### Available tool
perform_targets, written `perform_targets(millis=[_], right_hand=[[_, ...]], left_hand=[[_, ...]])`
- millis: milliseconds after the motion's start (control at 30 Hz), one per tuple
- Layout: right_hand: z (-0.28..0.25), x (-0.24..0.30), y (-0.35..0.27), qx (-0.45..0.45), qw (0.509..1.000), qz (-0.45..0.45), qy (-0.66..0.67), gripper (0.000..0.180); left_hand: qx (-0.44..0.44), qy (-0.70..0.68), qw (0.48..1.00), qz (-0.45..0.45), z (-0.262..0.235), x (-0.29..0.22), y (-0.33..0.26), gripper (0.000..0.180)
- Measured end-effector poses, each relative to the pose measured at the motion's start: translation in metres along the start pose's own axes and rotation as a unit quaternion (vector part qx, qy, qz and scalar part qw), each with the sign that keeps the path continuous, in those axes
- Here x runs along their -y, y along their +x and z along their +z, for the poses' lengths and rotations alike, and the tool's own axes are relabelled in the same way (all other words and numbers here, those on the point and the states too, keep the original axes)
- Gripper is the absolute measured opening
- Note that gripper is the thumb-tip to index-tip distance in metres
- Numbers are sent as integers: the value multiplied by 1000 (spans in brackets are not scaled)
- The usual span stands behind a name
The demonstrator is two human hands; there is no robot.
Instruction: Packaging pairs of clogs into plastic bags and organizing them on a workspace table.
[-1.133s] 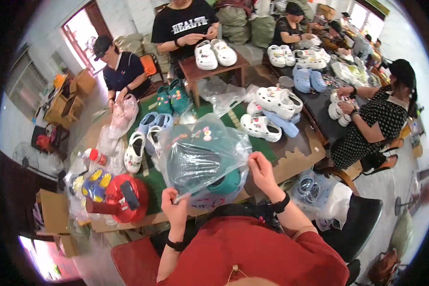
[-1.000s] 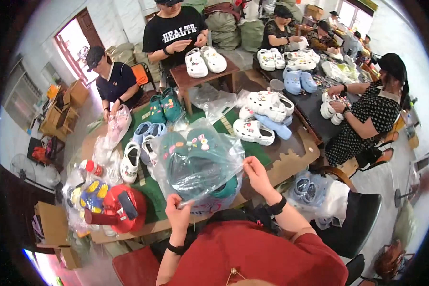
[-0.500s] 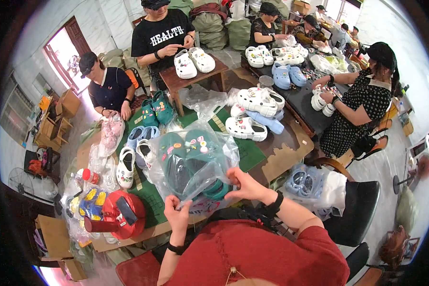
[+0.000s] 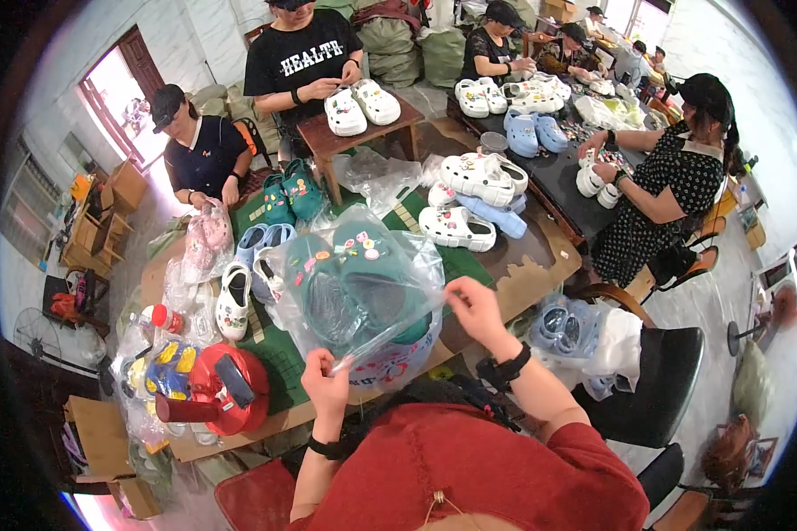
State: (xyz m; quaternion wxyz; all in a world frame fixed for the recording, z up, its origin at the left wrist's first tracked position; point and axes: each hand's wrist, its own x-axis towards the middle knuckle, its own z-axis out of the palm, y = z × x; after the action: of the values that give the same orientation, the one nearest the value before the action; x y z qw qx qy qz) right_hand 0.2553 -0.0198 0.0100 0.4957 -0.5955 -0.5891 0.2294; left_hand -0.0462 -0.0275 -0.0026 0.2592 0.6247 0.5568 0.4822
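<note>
A pair of dark green clogs [image 4: 376, 288] with colourful charms lies inside a clear plastic bag [image 4: 407, 257] in front of me. With my left hand [image 4: 325, 379] I pinch the bag's near left corner. My right hand [image 4: 475, 311] grips its right edge, so the near edge is pulled taut between them. Under the bag sits a pale container or packet with red and blue print [image 4: 398, 365], mostly covered. White clogs [image 4: 233, 301] and light blue clogs [image 4: 266, 237] stand left of the bag.
A red round canister [image 4: 230, 389] with a phone on it stands at left, beside bagged blue-yellow clogs [image 4: 170, 370]. White clogs [image 4: 457, 228] lie to the right. A black chair [image 4: 651, 389] holds bagged clogs. Co-workers handle clogs around the tables.
My right hand has moved up and to the right, drawing the bag's edge out straight. The green clogs now lie flatter and show more fully through the plastic.
</note>
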Motion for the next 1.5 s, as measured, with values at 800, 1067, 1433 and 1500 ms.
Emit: perform_targets(millis=[800,1067,1433,1500], right_hand=[[71,34,-31,12,954,-210,-214,51],[-18,38,-51,-81,961,-218,-149,34],[-199,-30,-170,-284,877,26,-388,32],[-222,-60,-195,-310,848,61,-426,33]], left_hand=[[-19,31,990,134,-38,-9,-39,17],[146,-4,940,309,-4,-82,-30,25],[354,-74,871,331,91,-121,-22,28],[358,-72,872,326,103,-120,-23,26]])
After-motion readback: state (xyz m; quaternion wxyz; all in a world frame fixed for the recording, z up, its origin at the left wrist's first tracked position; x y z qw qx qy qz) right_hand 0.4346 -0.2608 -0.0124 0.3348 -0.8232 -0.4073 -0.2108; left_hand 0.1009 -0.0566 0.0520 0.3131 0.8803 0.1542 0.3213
